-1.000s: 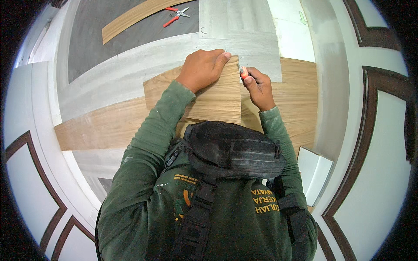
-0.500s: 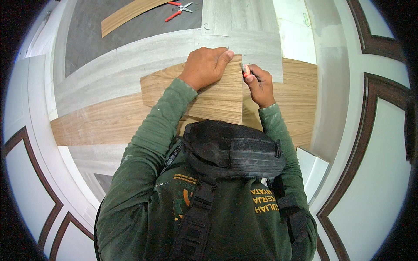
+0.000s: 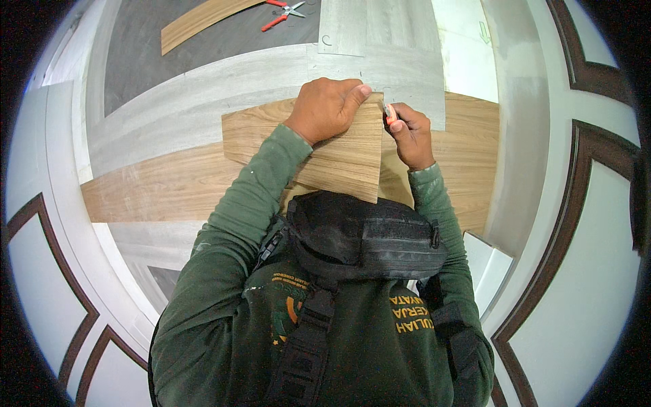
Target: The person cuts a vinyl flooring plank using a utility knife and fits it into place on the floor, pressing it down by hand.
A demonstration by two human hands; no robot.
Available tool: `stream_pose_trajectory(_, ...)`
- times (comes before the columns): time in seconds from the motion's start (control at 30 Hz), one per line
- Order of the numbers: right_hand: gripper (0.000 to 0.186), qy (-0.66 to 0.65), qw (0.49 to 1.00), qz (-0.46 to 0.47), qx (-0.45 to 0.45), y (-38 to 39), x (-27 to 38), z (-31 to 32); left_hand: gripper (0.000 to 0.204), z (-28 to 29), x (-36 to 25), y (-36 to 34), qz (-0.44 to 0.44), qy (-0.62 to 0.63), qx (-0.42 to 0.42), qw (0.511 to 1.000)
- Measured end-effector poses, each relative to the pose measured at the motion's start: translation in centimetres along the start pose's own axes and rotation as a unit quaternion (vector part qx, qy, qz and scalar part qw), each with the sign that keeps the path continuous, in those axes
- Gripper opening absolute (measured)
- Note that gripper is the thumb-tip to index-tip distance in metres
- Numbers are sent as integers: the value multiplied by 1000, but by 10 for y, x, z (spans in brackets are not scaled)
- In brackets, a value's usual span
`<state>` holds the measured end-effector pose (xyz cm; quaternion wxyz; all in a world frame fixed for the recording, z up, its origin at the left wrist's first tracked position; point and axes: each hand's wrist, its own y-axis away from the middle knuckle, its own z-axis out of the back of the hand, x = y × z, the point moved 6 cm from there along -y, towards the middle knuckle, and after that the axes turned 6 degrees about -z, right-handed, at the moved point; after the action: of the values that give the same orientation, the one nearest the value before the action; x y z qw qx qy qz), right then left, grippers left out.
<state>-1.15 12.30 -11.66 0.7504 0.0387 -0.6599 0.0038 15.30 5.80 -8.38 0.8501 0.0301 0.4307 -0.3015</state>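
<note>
A wood-grain floor plank (image 3: 339, 163) is held up in front of me, slightly tilted, its near edge by the black bag at my waist. My left hand (image 3: 327, 108) grips its far edge, thumb on top near the right corner. In my right hand (image 3: 411, 136) is a red utility knife (image 3: 391, 115), its fingers closed round the handle. The knife's tip is at the plank's right edge, close to the far corner; whether the blade touches it I cannot tell.
Wood-grain planks (image 3: 156, 183) and grey planks (image 3: 203, 81) cover the floor. Red-handled snips (image 3: 285, 15) and a loose wood-grain strip (image 3: 207, 24) lie on dark underlay (image 3: 142, 68). White panels with brown moulding (image 3: 563, 237) stand at both sides.
The plank has tilted slightly, its right edge now slanting. Both hands have shifted a little toward me and to the right, the knife staying by that edge.
</note>
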Motion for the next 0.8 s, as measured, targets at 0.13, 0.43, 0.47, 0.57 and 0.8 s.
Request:
stream_pose_trajectory(0.13,36,11,1000,-7,22,0,0,2,41,-2,5,0,7,-16,10,1000)
stream_pose_trajectory(0.43,38,50,998,29,13,0,6,2,44,2,0,0,-15,16,-15,1000)
stream_pose_trajectory(0.47,38,54,998,34,9,-1,7,2,44,1,0,0,-15,21,-17,1000)
stream_pose_trajectory(0.57,38,61,996,56,-9,-3,8,0,41,-1,4,-2,-1,6,9,1000)
stream_pose_trajectory(0.8,42,-16,998,-5,-55,-12,-14,9,39,-7,2,-1,1,-22,36,999)
